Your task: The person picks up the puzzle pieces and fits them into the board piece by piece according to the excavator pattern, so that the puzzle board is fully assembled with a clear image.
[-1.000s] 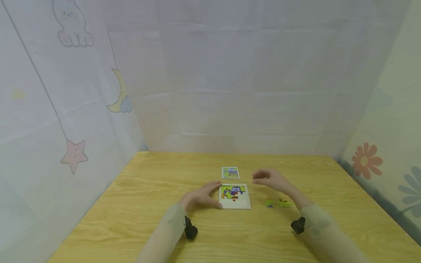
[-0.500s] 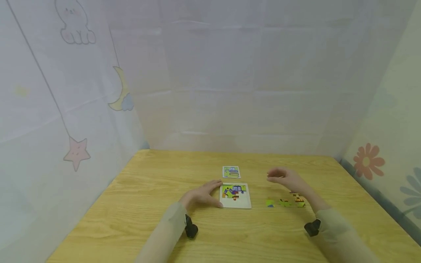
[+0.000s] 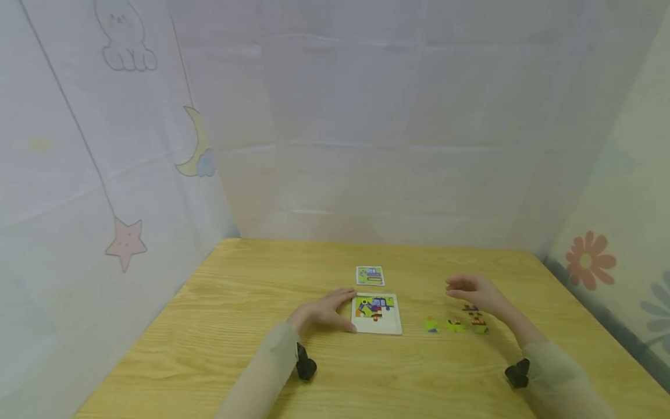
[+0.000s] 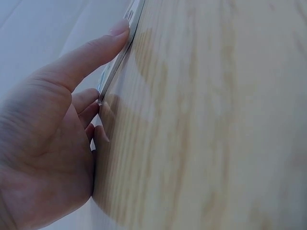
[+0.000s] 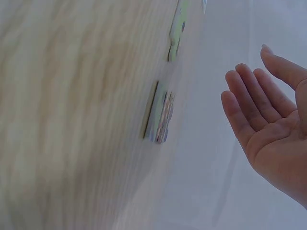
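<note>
In the head view, my left hand (image 3: pixel 324 312) rests at the left edge of a white puzzle tray (image 3: pixel 389 326), thumb at the near corner and fingers at the far one. The left wrist view shows the thumb touching the tray's rim (image 4: pixel 113 72). Joined pieces with a vehicle picture (image 3: pixel 371 306) fill the tray's upper left part. My right hand (image 3: pixel 477 293) hovers above the table to the right, holding nothing, its fingers loosely bent. Beneath and in front of it lie several loose puzzle pieces: a green one (image 3: pixel 431 325), a green-yellow one (image 3: pixel 455 326), a striped one (image 3: pixel 478 325), and a dark one (image 3: pixel 471 309).
A small picture card (image 3: pixel 370 276) lies behind the tray on the wooden table (image 3: pixel 282 267). Pale cloth walls (image 3: pixel 335 145) with printed figures enclose the table at the back and sides.
My right hand has moved rightward, away from the tray and over the loose pieces, uncovering those at the right. My left hand has stayed at the tray.
</note>
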Tool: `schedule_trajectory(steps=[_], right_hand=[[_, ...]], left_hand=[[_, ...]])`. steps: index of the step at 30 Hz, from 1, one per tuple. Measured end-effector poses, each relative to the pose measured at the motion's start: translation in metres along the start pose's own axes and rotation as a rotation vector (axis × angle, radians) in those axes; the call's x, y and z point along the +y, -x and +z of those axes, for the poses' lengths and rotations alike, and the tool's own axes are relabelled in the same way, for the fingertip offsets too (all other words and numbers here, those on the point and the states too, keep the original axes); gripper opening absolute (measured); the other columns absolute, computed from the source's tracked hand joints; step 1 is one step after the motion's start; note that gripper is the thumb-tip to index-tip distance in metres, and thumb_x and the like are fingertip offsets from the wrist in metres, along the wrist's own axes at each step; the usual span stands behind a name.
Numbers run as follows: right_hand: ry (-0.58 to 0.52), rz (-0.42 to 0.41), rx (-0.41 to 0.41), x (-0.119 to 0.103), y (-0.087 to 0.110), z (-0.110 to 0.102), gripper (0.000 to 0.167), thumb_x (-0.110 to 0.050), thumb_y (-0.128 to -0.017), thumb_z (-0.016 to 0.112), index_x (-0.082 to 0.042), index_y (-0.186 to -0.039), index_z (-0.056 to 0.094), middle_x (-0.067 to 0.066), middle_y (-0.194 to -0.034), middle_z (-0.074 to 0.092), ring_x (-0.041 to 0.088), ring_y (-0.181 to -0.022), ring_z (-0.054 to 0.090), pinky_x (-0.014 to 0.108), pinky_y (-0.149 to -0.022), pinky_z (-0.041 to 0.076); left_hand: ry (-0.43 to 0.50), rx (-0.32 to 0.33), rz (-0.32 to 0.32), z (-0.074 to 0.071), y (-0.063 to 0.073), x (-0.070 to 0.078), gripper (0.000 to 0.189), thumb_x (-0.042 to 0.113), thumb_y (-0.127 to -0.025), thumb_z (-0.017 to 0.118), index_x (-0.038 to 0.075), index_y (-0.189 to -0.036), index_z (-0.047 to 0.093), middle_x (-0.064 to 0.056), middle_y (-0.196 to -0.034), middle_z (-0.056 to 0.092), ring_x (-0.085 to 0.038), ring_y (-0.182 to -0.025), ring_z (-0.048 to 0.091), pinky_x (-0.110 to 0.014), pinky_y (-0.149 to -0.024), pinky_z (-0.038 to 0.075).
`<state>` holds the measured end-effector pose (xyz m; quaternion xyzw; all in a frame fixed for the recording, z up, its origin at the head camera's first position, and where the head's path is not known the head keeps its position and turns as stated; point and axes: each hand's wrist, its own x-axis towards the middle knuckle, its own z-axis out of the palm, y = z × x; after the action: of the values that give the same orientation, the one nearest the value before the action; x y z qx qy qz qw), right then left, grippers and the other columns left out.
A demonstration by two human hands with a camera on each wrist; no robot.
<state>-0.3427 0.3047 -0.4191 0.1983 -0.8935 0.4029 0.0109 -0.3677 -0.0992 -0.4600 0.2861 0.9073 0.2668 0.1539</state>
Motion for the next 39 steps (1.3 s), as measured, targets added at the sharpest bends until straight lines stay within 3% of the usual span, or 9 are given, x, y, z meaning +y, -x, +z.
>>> schedule_trajectory(steps=[15, 22, 31, 39], right_hand=[[0.077, 0.057, 0.018, 0.032, 0.021, -0.019, 0.049, -0.03, -0.094, 0.057, 0.003, -0.13, 0.052, 0.02, -0.118, 0.063, 0.037, -0.109, 0.058, 0.049, -0.088, 0.049], [0.105, 0.122, 0.034, 0.044, 0.025, -0.025, 0.052, -0.036, -0.092, 0.059, 0.0, -0.129, 0.054, 0.019, -0.12, 0.062, 0.039, -0.112, 0.056, 0.049, -0.088, 0.05], [0.132, 0.163, -0.031, 0.048, 0.023, -0.026, 0.05, -0.033, -0.092, 0.06, 0.003, -0.126, 0.056, 0.022, -0.12, 0.06, 0.035, -0.105, 0.058, 0.042, -0.082, 0.053], [0.143, 0.191, -0.1, 0.047, 0.025, -0.025, 0.046, -0.03, -0.09, 0.062, 0.004, -0.122, 0.059, 0.024, -0.119, 0.061, 0.037, -0.106, 0.058, 0.044, -0.082, 0.052]], left_hand=[[-0.005, 0.003, -0.012, 0.004, 0.0, 0.001, 0.089, 0.048, -0.079, 0.07, 0.023, -0.15, 0.023, 0.003, -0.158, 0.014, -0.023, -0.145, 0.011, -0.051, -0.115, 0.015], [0.004, 0.001, -0.006, 0.005, -0.002, 0.0, 0.089, 0.048, -0.079, 0.07, 0.025, -0.15, 0.022, 0.003, -0.158, 0.013, -0.022, -0.145, 0.01, -0.05, -0.115, 0.015], [0.023, 0.005, -0.007, 0.001, 0.0, 0.001, 0.088, 0.046, -0.08, 0.07, 0.022, -0.15, 0.023, 0.0, -0.158, 0.013, -0.024, -0.145, 0.01, -0.05, -0.116, 0.014], [0.021, 0.001, -0.005, 0.0, 0.002, 0.002, 0.088, 0.044, -0.08, 0.07, 0.022, -0.151, 0.022, 0.0, -0.158, 0.012, -0.024, -0.145, 0.01, -0.05, -0.116, 0.013]])
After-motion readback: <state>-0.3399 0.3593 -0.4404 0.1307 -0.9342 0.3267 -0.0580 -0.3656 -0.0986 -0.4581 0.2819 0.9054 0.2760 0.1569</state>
